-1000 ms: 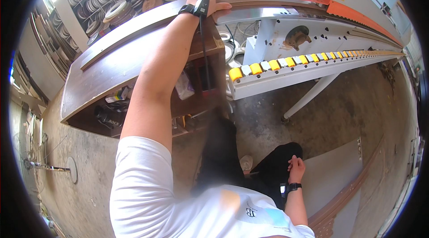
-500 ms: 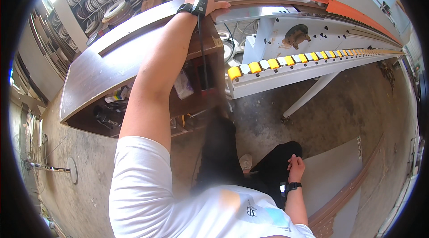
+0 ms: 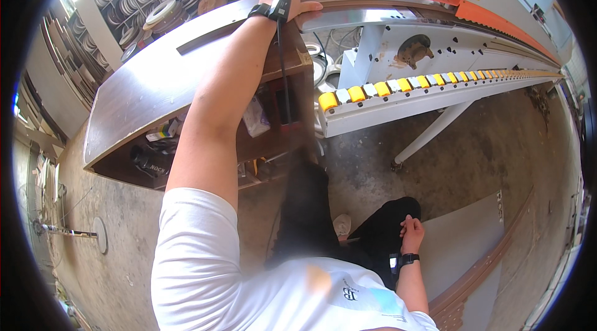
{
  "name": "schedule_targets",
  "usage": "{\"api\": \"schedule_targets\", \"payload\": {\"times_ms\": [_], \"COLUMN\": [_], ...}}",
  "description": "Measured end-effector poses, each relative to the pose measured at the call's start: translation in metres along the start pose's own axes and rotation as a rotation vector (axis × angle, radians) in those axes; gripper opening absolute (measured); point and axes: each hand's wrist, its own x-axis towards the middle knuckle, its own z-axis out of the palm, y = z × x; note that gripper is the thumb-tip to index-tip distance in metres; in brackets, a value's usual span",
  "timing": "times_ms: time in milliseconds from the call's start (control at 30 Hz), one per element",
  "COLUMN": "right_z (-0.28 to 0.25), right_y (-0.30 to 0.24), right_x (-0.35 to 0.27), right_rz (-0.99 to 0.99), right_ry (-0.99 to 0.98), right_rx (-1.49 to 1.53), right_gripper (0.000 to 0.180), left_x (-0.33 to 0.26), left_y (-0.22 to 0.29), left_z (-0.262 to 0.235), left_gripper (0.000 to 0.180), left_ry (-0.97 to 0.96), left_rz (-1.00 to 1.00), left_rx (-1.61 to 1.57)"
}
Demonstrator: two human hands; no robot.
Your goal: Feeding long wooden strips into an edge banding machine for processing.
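Two yellow-roller rails (image 3: 435, 85) beside brown panel (image 3: 155, 82); left hand (image 3: 292, 4) atop.

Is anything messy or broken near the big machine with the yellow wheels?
A little. Brownish sawdust or debris is clumped around a round opening in the machine's pale panel, above the yellow rollers. The left hand rests on the brown board. Nothing looks broken.
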Motion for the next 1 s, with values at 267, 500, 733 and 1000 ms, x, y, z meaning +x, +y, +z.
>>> {"api": "schedule_targets", "payload": {"times_ms": [267, 500, 733, 1000], "right_z": [0.0, 0.001, 0.002, 0.001], "right_y": [0.0, -0.004, -0.007, -0.008], "right_x": [0.0, -0.003, -0.005, -0.004], "right_rz": [0.004, 0.001, 0.017, 0.021], "right_ry": [0.006, 0.004, 0.02, 0.03], "right_rx": [0.005, -0.006, -0.047, -0.021], "right_gripper": [0.036, 0.036, 0.035, 0.036], "left_x": [0.001, 0.002, 0.0, -0.001], "left_y": [0.001, 0.0, 0.004, 0.011], "left_z": [0.0, 0.001, -0.003, -0.008], "left_gripper": [0.099, 0.099, 0.095, 0.096], "left_ry": [-0.001, -0.005, -0.03, 0.003], "left_rz": [-0.009, -0.009, -0.048, -0.058], "left_rx": [-0.003, -0.021, -0.011, 0.008]}}
